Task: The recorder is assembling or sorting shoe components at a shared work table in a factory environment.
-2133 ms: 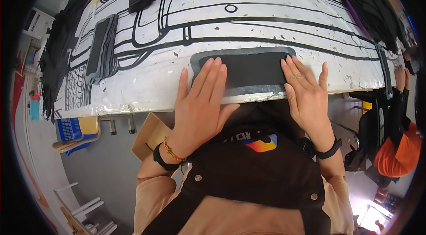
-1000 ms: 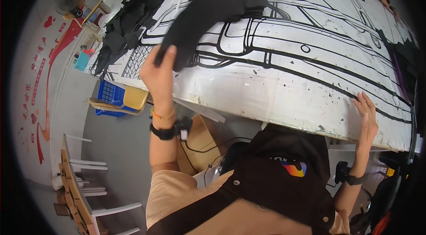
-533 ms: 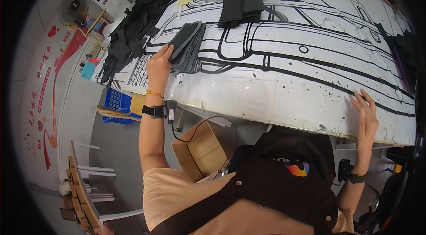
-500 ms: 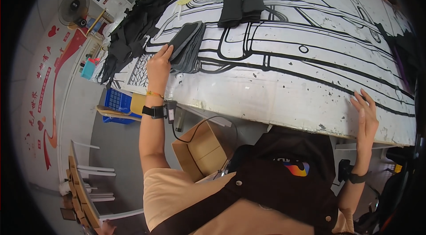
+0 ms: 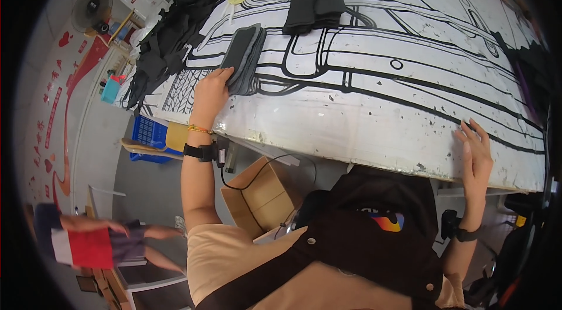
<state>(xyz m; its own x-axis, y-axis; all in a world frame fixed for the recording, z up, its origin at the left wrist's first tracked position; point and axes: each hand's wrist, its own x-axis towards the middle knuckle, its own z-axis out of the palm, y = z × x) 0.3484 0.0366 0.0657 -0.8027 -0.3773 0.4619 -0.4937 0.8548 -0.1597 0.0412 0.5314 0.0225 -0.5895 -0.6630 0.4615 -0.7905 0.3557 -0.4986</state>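
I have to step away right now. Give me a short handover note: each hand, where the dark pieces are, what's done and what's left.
Left hand: flat against the near end of the grey piece stack, fingers on it, gripping nothing.
Right hand: open, resting on the table edge, empty.
Done: stack lies on the table's left side.
Other dark goods: two folded black bundles farther back, loose black heap at far left.
Left: stack edges look uneven; probably square them.

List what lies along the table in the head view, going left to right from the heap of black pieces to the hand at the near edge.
Heap of black pieces → left hand → grey stack of pieces it touches → two dark folded bundles → small black ring mark → right hand, flat on the table edge.
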